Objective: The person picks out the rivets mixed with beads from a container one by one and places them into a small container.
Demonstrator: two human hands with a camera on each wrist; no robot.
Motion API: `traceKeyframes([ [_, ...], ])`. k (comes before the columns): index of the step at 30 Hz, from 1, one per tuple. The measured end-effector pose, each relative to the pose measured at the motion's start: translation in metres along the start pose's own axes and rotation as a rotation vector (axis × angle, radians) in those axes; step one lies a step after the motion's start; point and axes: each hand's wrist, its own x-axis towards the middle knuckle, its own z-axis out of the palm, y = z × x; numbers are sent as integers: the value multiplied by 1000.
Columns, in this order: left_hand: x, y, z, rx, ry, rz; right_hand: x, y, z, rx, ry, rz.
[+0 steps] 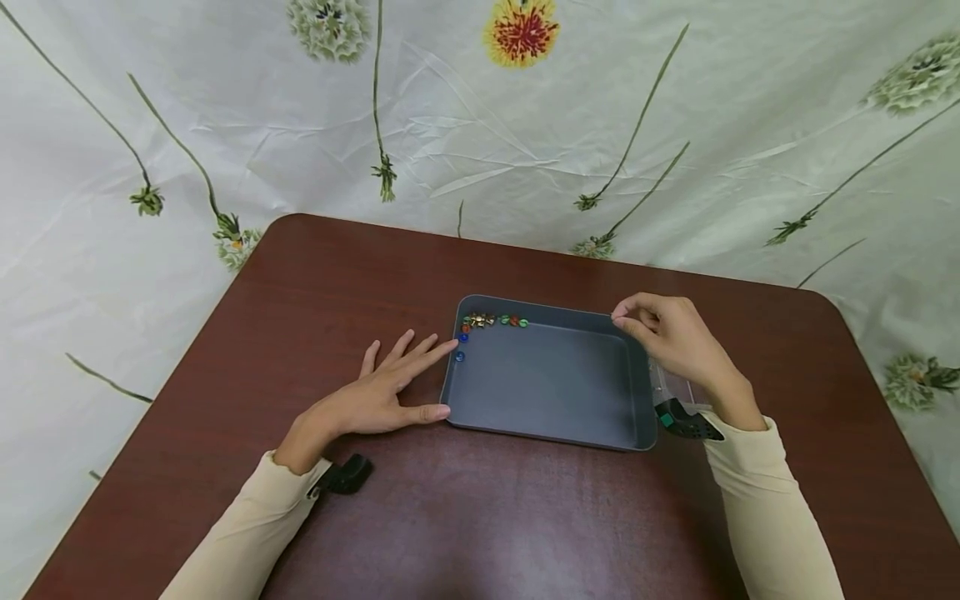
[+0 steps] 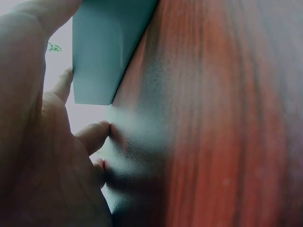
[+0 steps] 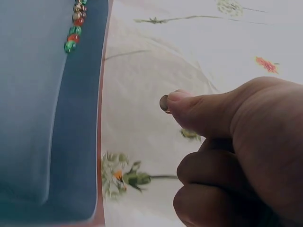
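Note:
A shallow grey tray (image 1: 551, 387) lies on the table. Along its back-left corner sit small shiny beads (image 1: 482, 320) in green, gold and red, while blue beads (image 1: 461, 356) lie by the left wall. My left hand (image 1: 378, 396) is spread flat beside the tray, with thumb and a fingertip right at its left rim. Over the tray's back-right corner is my right hand (image 1: 671, 337), its thumb and index finger pinching a small gold-brown bead (image 3: 164, 103). The other fingers of that hand are curled under, as the right wrist view shows.
A clear plastic container (image 1: 678, 387) stands just right of the tray, partly hidden by my right hand and wrist camera. The dark red wooden table (image 1: 360, 283) meets a white floral cloth (image 1: 465, 108) behind its back edge.

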Motion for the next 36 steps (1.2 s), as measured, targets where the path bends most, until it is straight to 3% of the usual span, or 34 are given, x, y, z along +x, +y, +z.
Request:
traceKeyframes([
  [19, 0, 1, 0, -2, -3, -13, -51, 26, -17, -42, 95, 78],
  [36, 1, 1, 1, -1, 6, -4, -70, 39, -19, -70, 105, 146],
])
